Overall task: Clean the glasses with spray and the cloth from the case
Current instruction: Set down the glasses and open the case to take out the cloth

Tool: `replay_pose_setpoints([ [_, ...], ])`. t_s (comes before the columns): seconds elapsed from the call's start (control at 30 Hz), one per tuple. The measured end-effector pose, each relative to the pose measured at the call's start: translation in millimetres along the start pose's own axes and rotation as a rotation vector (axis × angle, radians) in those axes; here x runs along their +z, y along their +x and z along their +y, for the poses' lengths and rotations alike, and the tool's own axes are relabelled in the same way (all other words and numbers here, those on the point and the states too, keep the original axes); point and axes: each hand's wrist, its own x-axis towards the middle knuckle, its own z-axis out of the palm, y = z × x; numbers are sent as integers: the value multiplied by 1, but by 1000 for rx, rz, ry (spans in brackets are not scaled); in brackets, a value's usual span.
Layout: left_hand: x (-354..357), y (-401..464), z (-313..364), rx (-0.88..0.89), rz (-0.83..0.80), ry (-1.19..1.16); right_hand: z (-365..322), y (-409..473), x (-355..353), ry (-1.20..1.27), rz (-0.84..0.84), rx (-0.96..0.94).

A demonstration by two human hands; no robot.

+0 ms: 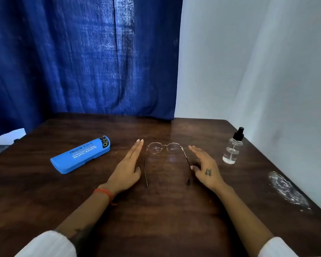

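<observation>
Thin metal-framed glasses lie on the dark wooden table with both temple arms unfolded toward me. My left hand lies just left of the frame, fingers straight, apart from it. To the right of the frame is my right hand, fingers straight and slightly spread, holding nothing. A closed blue glasses case lies at the left. A small clear spray bottle with a black nozzle stands upright at the right. No cloth is in view.
A blue curtain hangs behind the table and a white wall closes the right side. A whitish scuffed patch marks the table near its right edge. A white object shows past the table's left corner.
</observation>
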Motion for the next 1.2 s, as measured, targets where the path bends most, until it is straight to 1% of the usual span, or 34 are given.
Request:
replay_pose_setpoints([
  [0.07,2,11,-4,21,32,-5,5,9,5,34,58,-23],
  [0.17,12,21,-11,63,42,-23,5,17,13,128,89,-37],
  [0.23,16,27,-17,66,89,-44,7,22,17,134,121,-74],
  [0.33,17,35,-21,88,210,-44,4,28,20,78,195,-132],
  [0.43,18,40,-19,109,279,-74,3,33,21,68,241,-167],
  [0.57,17,38,-17,157,363,-109,1,31,20,139,308,-204],
  [0.67,14,33,-13,213,412,-106,-6,25,17,191,326,-218],
  [0.73,11,27,-8,241,428,-107,-12,19,14,217,323,-234],
  [0.83,5,14,0,294,406,-112,-18,7,4,255,333,-260],
  [1.03,-3,-19,14,382,352,-120,-28,-32,-18,171,353,-344],
  [1.1,-2,-27,21,363,362,-131,-32,-42,-22,165,377,-290],
  [1.2,0,-31,31,329,387,-178,-35,-47,-24,251,399,-158],
])
